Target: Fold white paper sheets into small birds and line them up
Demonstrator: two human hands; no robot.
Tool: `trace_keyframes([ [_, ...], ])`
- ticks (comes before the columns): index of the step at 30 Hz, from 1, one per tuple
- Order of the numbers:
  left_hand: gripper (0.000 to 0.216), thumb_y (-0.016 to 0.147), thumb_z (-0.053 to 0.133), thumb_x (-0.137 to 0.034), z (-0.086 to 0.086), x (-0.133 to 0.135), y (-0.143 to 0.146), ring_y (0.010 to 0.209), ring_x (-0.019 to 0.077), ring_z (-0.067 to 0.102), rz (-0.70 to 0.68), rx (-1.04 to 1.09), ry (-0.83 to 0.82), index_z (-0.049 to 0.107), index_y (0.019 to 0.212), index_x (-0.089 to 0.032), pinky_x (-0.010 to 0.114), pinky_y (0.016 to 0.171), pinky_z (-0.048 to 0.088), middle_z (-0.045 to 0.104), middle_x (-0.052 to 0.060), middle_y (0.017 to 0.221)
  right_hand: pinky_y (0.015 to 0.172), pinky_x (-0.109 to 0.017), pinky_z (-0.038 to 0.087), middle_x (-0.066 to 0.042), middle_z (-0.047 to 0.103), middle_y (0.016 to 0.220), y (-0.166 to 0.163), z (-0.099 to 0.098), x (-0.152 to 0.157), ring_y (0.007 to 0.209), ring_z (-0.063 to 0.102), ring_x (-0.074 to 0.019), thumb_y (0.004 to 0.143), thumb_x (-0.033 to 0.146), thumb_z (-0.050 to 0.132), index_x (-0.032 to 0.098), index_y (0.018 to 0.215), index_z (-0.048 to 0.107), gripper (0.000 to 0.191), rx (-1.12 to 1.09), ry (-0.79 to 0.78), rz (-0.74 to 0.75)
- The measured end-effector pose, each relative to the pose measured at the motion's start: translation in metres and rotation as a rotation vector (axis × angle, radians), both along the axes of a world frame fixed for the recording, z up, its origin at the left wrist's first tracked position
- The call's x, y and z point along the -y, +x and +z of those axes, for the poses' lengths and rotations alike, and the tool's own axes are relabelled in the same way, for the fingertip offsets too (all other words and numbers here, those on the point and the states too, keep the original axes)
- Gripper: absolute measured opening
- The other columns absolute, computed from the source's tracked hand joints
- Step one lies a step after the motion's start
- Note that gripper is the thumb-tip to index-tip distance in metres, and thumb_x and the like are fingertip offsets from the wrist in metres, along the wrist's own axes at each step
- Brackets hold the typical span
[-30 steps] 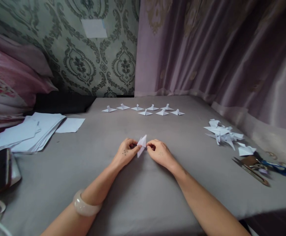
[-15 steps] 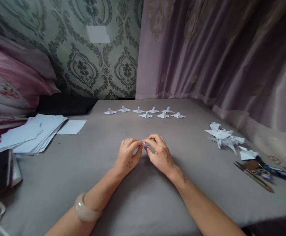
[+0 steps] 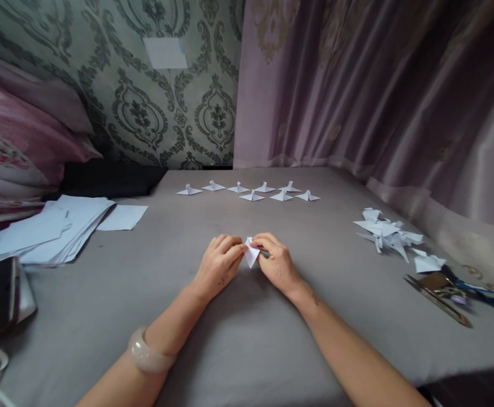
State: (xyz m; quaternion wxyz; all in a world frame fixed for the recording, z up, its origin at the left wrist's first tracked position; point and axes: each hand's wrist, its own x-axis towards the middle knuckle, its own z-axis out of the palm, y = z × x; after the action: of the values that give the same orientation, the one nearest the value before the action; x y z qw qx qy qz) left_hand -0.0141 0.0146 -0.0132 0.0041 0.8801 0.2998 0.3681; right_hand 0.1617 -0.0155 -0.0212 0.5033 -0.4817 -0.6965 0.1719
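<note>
Two hands [image 3: 221, 261], white folded paper [image 3: 252, 256] pinched between them, dotted skin marks [image 3: 222, 280]

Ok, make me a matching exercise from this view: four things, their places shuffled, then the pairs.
1. small folded paper
2. pale bangle
3. stack of white sheets
4. heap of folded white shapes

A. on the table, at the right
B. pinched between the left hand and right hand
C. on the table, at the left
D. around the left forearm

Pairs: 1-B, 2-D, 3-C, 4-A
</note>
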Motion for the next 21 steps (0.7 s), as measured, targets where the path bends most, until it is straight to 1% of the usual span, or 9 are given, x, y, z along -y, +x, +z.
trace_keyframes([
  [4,0.021,0.091,0.040,-0.017,-0.003,-0.001,0.000,0.086,0.0196,0.050,0.007,-0.196,0.003,0.061,0.093,-0.018,0.032,0.073,0.038,0.063,0.008,0.095,0.092,-0.027,0.045,-0.007,0.060,0.105,0.001,0.000,0.003,0.101,0.059,-0.0148,0.078,0.003,0.047,0.019,0.096,0.065,0.030,0.141,-0.078,0.004],
  [7,0.022,0.091,0.039,-0.017,-0.005,-0.003,0.000,0.083,0.0199,0.051,0.002,-0.327,-0.064,0.061,0.092,-0.018,0.033,0.071,0.037,0.064,0.008,0.091,0.091,-0.028,0.045,-0.006,0.059,0.111,0.001,0.002,0.007,0.102,0.057,-0.0151,0.081,0.005,0.048,0.020,0.101,0.065,0.030,0.306,-0.162,0.026],
  [9,0.023,0.091,0.039,-0.017,-0.008,-0.004,0.000,0.083,0.0197,0.053,0.006,-0.345,-0.139,0.062,0.092,-0.018,0.032,0.071,0.037,0.064,0.007,0.089,0.090,-0.030,0.044,-0.006,0.060,0.111,0.001,0.005,0.011,0.101,0.056,-0.0163,0.083,0.007,0.049,0.022,0.100,0.066,0.028,0.425,-0.188,0.019],
  [12,0.019,0.088,0.045,-0.018,-0.013,-0.006,0.000,0.085,0.0198,0.054,0.000,-0.249,-0.270,0.064,0.093,-0.019,0.032,0.074,0.040,0.064,0.007,0.092,0.086,-0.032,0.044,-0.005,0.063,0.100,0.001,0.011,0.014,0.095,0.054,-0.0183,0.084,0.013,0.052,0.023,0.094,0.068,0.021,0.555,-0.182,-0.032],
  [15,0.016,0.085,0.052,-0.023,-0.014,-0.008,-0.001,0.084,0.0189,0.056,-0.024,-0.105,-0.412,0.067,0.090,-0.019,0.031,0.078,0.043,0.063,0.007,0.091,0.080,-0.031,0.043,-0.005,0.063,0.091,0.003,0.014,0.016,0.088,0.054,-0.0182,0.085,0.020,0.055,0.023,0.090,0.069,0.016,0.587,-0.210,-0.053],
  [18,0.021,0.087,0.051,-0.029,-0.010,-0.010,-0.002,0.083,0.0182,0.056,-0.024,-0.014,-0.553,0.068,0.086,-0.018,0.030,0.078,0.044,0.062,0.008,0.089,0.075,-0.028,0.043,-0.004,0.064,0.087,0.005,0.014,0.013,0.084,0.056,-0.0162,0.088,0.028,0.053,0.023,0.088,0.070,0.018,0.501,-0.297,-0.052],
  [21,0.025,0.087,0.049,-0.031,-0.004,-0.012,-0.001,0.081,0.0179,0.057,-0.004,0.010,-0.679,0.068,0.081,-0.016,0.030,0.076,0.044,0.060,0.008,0.086,0.070,-0.025,0.042,-0.002,0.065,0.084,0.008,0.011,0.006,0.076,0.057,-0.0133,0.089,0.032,0.050,0.023,0.084,0.071,0.023,0.385,-0.410,-0.055],
])
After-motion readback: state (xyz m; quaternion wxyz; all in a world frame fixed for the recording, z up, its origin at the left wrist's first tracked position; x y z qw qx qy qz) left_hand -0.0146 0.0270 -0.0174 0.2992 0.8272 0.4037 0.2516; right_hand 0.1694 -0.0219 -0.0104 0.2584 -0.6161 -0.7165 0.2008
